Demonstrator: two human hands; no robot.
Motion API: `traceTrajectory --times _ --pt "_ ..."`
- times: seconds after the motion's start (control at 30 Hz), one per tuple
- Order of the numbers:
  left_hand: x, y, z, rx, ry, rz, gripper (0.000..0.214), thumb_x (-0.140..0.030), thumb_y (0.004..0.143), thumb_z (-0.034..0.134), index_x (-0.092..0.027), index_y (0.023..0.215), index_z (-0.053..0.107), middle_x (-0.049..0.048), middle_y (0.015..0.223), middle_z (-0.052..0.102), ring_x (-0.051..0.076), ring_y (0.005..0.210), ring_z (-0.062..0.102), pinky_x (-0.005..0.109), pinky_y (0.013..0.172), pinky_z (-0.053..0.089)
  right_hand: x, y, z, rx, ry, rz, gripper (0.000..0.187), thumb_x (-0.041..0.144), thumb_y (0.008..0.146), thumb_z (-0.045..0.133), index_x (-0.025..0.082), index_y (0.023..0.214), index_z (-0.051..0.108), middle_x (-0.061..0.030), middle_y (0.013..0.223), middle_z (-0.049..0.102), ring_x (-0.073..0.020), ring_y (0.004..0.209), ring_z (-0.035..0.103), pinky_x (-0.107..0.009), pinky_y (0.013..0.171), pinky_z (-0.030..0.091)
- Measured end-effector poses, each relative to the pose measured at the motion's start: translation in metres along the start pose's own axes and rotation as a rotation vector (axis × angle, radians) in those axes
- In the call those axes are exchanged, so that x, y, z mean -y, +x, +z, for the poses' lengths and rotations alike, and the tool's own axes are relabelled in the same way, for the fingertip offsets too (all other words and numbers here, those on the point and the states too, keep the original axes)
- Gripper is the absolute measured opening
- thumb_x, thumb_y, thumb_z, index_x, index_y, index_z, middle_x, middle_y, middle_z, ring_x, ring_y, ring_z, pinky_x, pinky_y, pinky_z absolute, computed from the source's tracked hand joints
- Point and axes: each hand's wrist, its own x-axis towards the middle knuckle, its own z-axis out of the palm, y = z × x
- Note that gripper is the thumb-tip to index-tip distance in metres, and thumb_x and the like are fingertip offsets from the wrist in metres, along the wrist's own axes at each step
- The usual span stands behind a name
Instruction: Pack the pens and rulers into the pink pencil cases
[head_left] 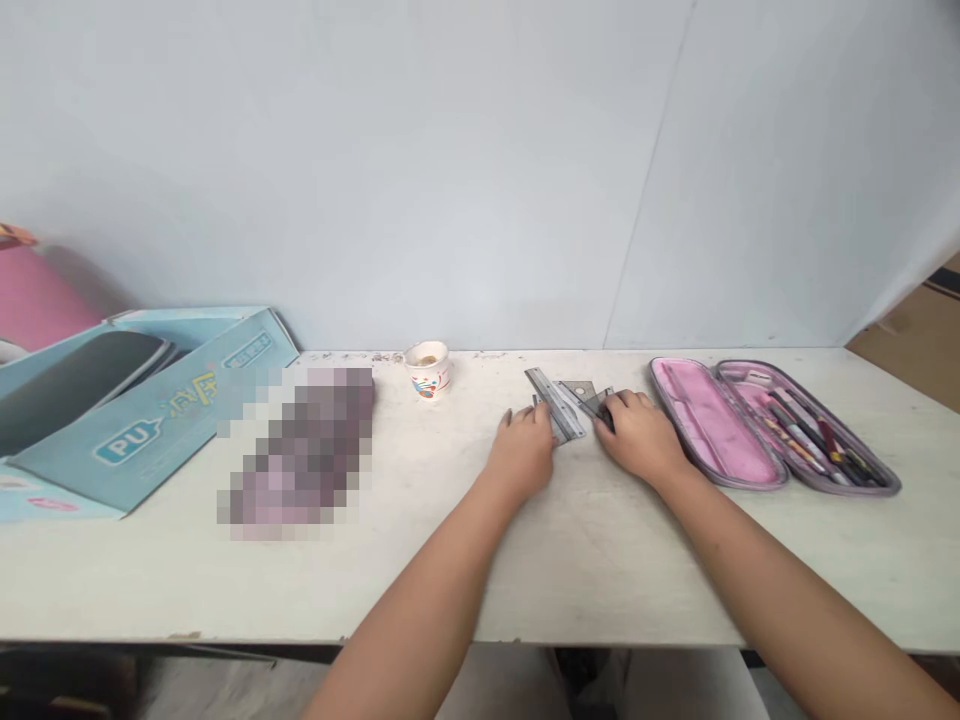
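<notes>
My left hand (523,448) rests on the white table, its fingers closed at the near left side of a clear straight ruler (556,408). My right hand (637,430) is closed on the edge of a dark, see-through set square (592,402), its fingertips pressing down on it. Another clear piece (576,388), with a round hole, lies partly under these and overlaps the ruler. The fingers hide parts of the rulers. To the right of my right hand a pink pencil case (720,465) lies unzipped, with several pens (814,440) in one half.
Behind and left of my hands stands a paper cup (427,372) with something brownish inside. A blurred-out purple-grey object (304,450) lies further left. Beyond it is a blue open box (172,425) holding a dark item (90,375). A grey wall (450,180) closes the back.
</notes>
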Motion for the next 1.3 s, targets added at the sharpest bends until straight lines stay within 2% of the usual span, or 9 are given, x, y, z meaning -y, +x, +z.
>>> traceTrajectory --times 0.13,0.27,0.4,0.47,0.7,0.83,0.97,1.17,1.3 --pt "0.009 -0.003 -0.007 0.021 0.039 -0.046 0.039 -0.021 0.085 0.039 -0.012 0.123 0.040 0.0148 0.122 0.056 0.027 0.119 0.044 0.049 0.104 0.027 -0.006 -0.001 -0.002 0.004 -0.031 0.061 0.033 0.033 0.087 0.036 0.013 0.101 0.058 -0.0143 0.103 0.058 -0.0276 0.098 0.049 -0.035 0.075 0.036" --pt "0.013 -0.002 -0.005 -0.055 0.053 -0.077 0.034 -0.023 0.086 0.038 -0.015 0.119 0.044 0.0123 0.118 0.057 0.026 0.115 0.047 0.050 0.104 0.027 -0.007 -0.003 -0.004 -0.033 0.004 0.042 0.032 0.031 0.086 0.037 0.013 0.104 0.058 -0.0141 0.105 0.057 -0.0273 0.101 0.047 -0.036 0.079 0.035" --pt "0.004 0.002 0.001 -0.180 0.039 -0.008 0.030 -0.022 0.087 0.037 -0.016 0.116 0.046 0.0107 0.120 0.053 0.022 0.114 0.046 0.046 0.106 0.024 -0.002 -0.002 -0.004 -0.101 0.047 -0.058 0.031 0.031 0.088 0.038 0.015 0.107 0.057 -0.0118 0.106 0.057 -0.0247 0.101 0.047 -0.037 0.085 0.032" --pt "-0.003 0.003 0.003 -0.198 0.021 0.050 0.030 -0.021 0.087 0.036 -0.016 0.115 0.047 0.0104 0.121 0.053 0.021 0.115 0.046 0.043 0.106 0.026 -0.002 0.001 -0.003 -0.120 0.042 -0.078 0.031 0.030 0.088 0.037 0.015 0.107 0.057 -0.0114 0.106 0.058 -0.0245 0.101 0.047 -0.038 0.087 0.030" --pt "-0.016 0.029 0.005 -0.081 0.104 0.198 0.039 -0.015 0.084 0.036 -0.013 0.121 0.046 0.0112 0.129 0.048 0.023 0.119 0.043 0.039 0.101 0.033 -0.021 0.012 0.000 -0.078 -0.066 0.016 0.029 0.021 0.086 0.038 0.009 0.094 0.062 -0.0166 0.100 0.060 -0.0303 0.100 0.047 -0.043 0.082 0.031" --pt "-0.019 0.060 0.009 0.014 0.133 0.184 0.045 -0.015 0.082 0.036 -0.014 0.127 0.041 0.0114 0.134 0.045 0.024 0.121 0.042 0.040 0.099 0.035 -0.023 0.012 -0.001 -0.074 -0.095 0.009 0.029 0.009 0.082 0.036 0.009 0.095 0.062 -0.0172 0.098 0.061 -0.0289 0.098 0.048 -0.042 0.083 0.030" --pt "-0.018 0.080 0.007 0.122 0.141 0.149 0.039 -0.021 0.085 0.035 -0.018 0.123 0.043 0.0121 0.127 0.049 0.027 0.118 0.044 0.046 0.094 0.039 -0.021 0.012 -0.003 -0.062 -0.099 0.014 0.027 0.008 0.079 0.039 0.009 0.096 0.061 -0.0169 0.097 0.061 -0.0287 0.096 0.048 -0.043 0.086 0.028" --pt "-0.005 0.079 -0.006 0.229 0.159 0.154 0.029 -0.018 0.079 0.042 -0.023 0.107 0.048 0.0103 0.122 0.047 0.027 0.110 0.047 0.047 0.088 0.041 -0.014 0.011 -0.003 -0.085 -0.043 -0.049 0.025 0.015 0.084 0.039 0.010 0.098 0.058 -0.0154 0.099 0.060 -0.0281 0.097 0.048 -0.043 0.087 0.029" --pt "0.000 0.065 -0.002 0.110 0.161 0.191 0.029 -0.016 0.079 0.043 -0.022 0.107 0.047 0.0094 0.121 0.046 0.025 0.114 0.043 0.046 0.097 0.035 -0.002 0.010 -0.002 -0.097 0.068 -0.070 0.029 0.032 0.089 0.039 0.012 0.102 0.056 -0.0137 0.102 0.059 -0.0261 0.098 0.047 -0.039 0.085 0.032"
